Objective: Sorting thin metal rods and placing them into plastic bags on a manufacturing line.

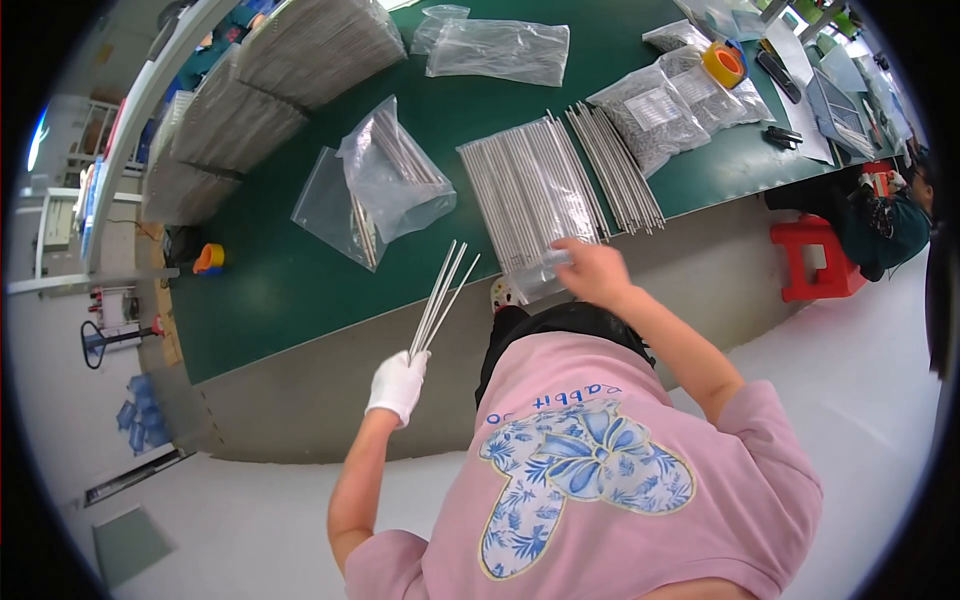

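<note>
My left hand (397,388), in a white glove, is closed around several thin metal rods (440,305). They point up and away, in front of the table's near edge. My bare right hand (592,272) is closed at the loose near end of a clear plastic bag (537,275), with its fingertips on the film. Inside that bag a row of metal rods (525,190) lies flat. Just right of it, more rods (615,170) lie side by side. To the left are clear bags (400,185) with a few rods in and under them.
The green table (270,290) carries stacked wrapped bundles (310,50) at the far left. Bags of small grey parts (655,115), an orange tape roll (722,64) and a stapler (783,137) lie right. Beyond stands a red stool (815,260) beside a seated person (885,225).
</note>
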{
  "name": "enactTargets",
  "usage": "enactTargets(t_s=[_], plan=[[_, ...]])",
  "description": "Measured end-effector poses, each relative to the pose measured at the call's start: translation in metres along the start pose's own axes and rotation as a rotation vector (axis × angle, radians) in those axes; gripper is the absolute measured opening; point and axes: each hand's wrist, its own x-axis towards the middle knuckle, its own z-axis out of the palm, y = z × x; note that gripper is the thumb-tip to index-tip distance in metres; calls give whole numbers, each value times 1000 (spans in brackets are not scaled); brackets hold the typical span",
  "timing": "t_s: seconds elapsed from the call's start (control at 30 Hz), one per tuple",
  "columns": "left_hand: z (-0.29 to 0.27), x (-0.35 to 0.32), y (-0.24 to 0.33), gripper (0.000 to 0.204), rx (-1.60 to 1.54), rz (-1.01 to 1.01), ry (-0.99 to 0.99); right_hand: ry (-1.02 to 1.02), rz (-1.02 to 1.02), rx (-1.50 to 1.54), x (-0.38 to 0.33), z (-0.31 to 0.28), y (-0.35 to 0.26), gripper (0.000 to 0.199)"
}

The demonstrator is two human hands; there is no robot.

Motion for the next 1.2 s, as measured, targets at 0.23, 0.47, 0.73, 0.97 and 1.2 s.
enactTargets(t_s=[0.23, 0.47, 0.73, 0.97, 1.2], plan=[[-82, 37, 52, 34, 716, 304, 112, -239, -240, 4, 44, 39, -100, 35], [-101, 69, 102, 25, 852, 697, 154, -49, -81, 40, 54, 44, -102, 41], [-77, 79, 130, 19, 614, 1125, 262, 109, 54, -8, 88, 85, -107, 37], [-29, 108, 127, 12, -318, 1329, 269, 179, 120, -39, 85, 85, -90, 22], [6, 146, 123, 17, -1016, 1140, 114, 85, 206, -31, 75, 64, -88, 20]])
